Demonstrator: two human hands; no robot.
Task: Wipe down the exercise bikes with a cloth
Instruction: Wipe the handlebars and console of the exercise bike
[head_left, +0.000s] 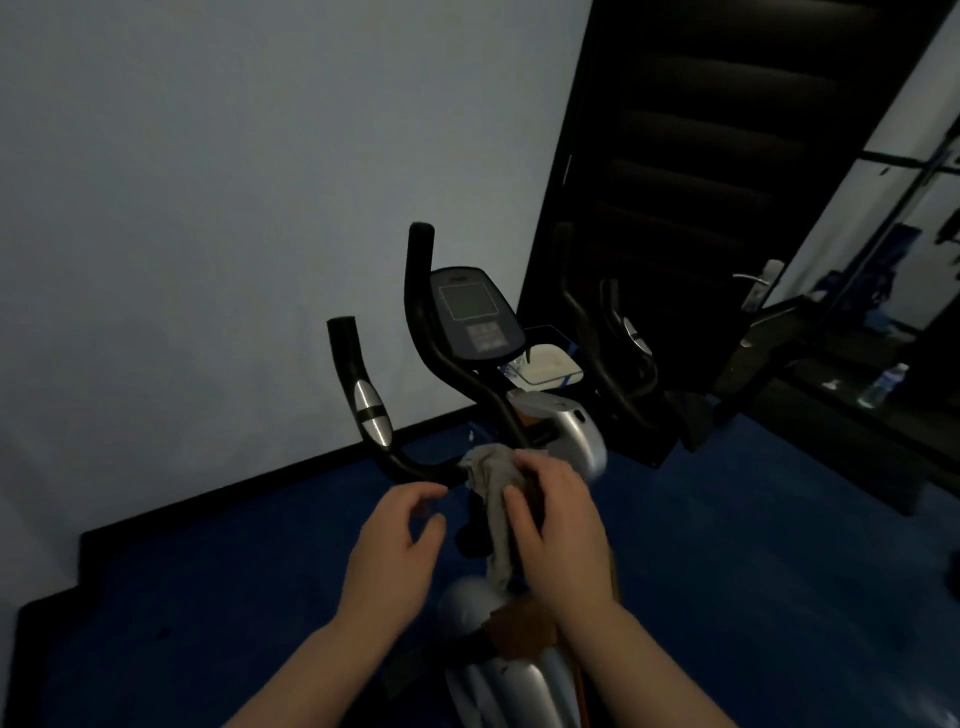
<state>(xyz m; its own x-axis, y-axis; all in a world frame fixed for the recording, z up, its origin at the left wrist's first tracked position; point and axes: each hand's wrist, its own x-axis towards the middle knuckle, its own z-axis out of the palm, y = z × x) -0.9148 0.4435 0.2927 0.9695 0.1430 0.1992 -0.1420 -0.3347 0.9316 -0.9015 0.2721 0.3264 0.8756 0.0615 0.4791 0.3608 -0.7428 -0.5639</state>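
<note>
At handlebar centre of the exercise bike (519, 415) | right hand (561, 525) clasps grey cloth (493, 483) against the stem | left hand (400, 540) loose, fingers curled, holding nothing | risk: dangling cloth tail may snag the knob below

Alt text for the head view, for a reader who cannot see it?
A right hand presses a grey cloth against the handlebar of an exercise bike, while the left hand hovers open beside it. Behind are the console, a pale wall and blue floor.
</note>
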